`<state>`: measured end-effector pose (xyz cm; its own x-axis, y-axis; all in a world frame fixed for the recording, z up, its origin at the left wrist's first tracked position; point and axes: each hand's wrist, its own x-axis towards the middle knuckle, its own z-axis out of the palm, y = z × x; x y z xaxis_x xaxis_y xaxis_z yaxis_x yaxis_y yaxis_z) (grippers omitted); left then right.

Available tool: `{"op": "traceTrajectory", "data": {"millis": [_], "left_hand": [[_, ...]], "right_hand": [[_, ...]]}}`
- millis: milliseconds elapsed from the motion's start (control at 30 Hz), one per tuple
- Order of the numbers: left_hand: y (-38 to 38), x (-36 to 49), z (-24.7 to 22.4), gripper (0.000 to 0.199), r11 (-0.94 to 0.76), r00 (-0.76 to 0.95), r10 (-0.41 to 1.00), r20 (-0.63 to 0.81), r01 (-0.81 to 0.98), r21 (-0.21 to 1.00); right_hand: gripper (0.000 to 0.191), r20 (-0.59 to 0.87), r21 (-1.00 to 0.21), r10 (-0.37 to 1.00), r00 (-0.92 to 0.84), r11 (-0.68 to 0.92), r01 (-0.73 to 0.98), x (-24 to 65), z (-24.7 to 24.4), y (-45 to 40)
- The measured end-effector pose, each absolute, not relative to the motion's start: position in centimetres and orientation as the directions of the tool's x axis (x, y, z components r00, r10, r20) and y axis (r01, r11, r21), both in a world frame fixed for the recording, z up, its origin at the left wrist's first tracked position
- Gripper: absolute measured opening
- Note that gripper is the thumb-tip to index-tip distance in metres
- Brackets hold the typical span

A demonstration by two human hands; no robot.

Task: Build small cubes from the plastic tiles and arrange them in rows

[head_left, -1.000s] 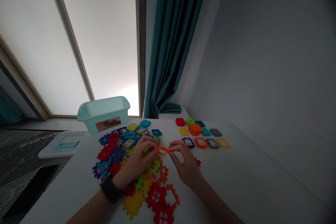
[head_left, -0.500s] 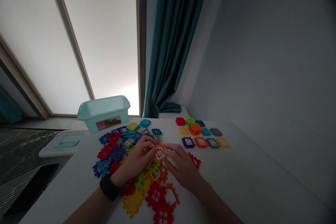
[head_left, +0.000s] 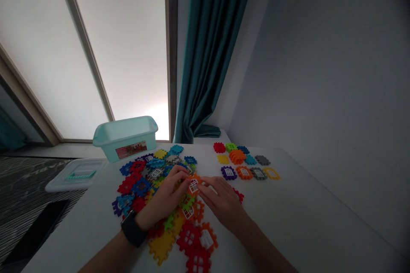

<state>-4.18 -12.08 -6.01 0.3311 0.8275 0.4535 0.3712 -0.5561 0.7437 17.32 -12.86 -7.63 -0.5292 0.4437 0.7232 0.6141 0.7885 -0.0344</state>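
Note:
An orange gear-edged piece with a white window (head_left: 194, 184) is held between both hands over the pile. My left hand (head_left: 169, 194), with a dark watch on the wrist, grips its left edge between thumb and fingers. From the right, my right hand (head_left: 221, 200) pinches its other edge. Beneath and around my left hand lies a heap of coloured pieces, among them a blue one (head_left: 142, 186), a yellow one (head_left: 162, 246) and a red window piece (head_left: 197, 261). A red piece (head_left: 238, 195) is partly hidden behind my right hand.
Beyond the heap stands a teal bin (head_left: 126, 136). Its clear lid (head_left: 75, 175) lies to the left. Sorted pieces sit in rows at the back right, including a purple one (head_left: 228, 173) and an orange stack (head_left: 237, 157). The white table (head_left: 288, 222) extends right.
The view has shifted very slightly. The orange window piece is turned a little between my hands, and the fingers of my right hand have moved slightly along its edge.

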Motion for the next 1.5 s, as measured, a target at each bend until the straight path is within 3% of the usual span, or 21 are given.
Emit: {"op": "traceTrajectory", "data": {"millis": [233,400,533,733,900,1167,1500], "left_hand": [[-11.9,-4.5,-5.8,0.027,-0.483,0.369,0.852,0.371,0.281,0.829],[-12.0,-4.5,-5.7,0.029,-0.491,0.386,0.847,0.365,0.304,0.816],[-12.1,-4.5,-6.3,0.018,-0.582,0.39,0.809,0.439,0.435,0.687],[-12.0,-5.0,-7.5,0.061,-0.677,0.423,0.709,0.565,0.632,0.376],[-11.5,-5.1,-7.7,0.051,-0.681,0.4,0.675,0.62,0.661,0.315],[-11.4,-5.3,-7.9,0.046,-0.675,0.388,0.697,0.603,0.639,0.369],[-11.4,-5.3,-7.5,0.043,-0.661,0.375,0.749,0.546,0.478,0.579]], "right_hand": [[0.021,0.717,-0.048,0.44,-0.541,0.806,0.591,17.1,-7.3,-13.0],[0.019,0.691,-0.078,0.458,-0.559,0.816,0.573,17.2,-7.6,-12.9],[0.018,0.701,-0.092,0.467,-0.539,0.808,0.581,17.2,-7.8,-12.8],[0.02,0.717,-0.142,0.517,-0.468,0.765,0.628,17.4,-8.2,-12.7],[0.02,0.717,-0.173,0.538,-0.443,0.753,0.635,17.4,-8.4,-12.6],[0.019,0.738,-0.189,0.535,-0.411,0.749,0.636,17.3,-8.7,-12.5],[0.022,0.747,-0.146,0.505,-0.433,0.76,0.634,17.8,-8.2,-12.3]]}}
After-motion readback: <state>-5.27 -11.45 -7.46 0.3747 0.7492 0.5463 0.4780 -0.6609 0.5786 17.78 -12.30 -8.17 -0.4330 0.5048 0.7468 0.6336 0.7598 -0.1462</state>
